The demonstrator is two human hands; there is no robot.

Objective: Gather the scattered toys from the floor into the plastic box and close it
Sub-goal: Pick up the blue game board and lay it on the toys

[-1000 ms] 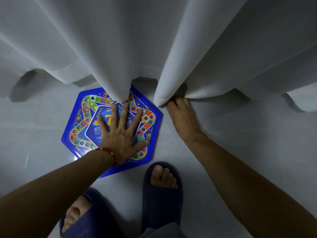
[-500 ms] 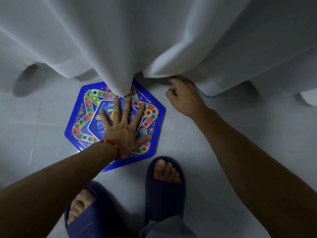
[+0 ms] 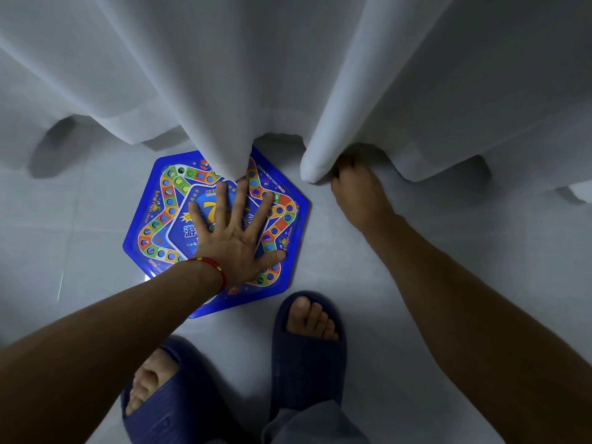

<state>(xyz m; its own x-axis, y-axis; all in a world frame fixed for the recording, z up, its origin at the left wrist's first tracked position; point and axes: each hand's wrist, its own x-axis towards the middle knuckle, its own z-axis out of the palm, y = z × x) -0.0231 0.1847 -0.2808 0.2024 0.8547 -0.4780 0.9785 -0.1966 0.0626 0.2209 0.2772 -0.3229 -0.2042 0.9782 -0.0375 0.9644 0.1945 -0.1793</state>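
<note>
Under the left hand (image 3: pixel 235 241) lies the game board (image 3: pixel 153 225).

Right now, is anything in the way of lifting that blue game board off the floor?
Partly. The left hand already lies flat on the game board, nothing between them. But a fold of the white curtain hangs over the board's far edge. The right hand reaches under the curtain beside it. The plastic box is not in view.

The left hand (image 3: pixel 232 238) lies flat, palm down, fingers straight and spread, arm extended forward. The right hand (image 3: pixel 360 195) reaches forward too, its fingertips hidden.
</note>
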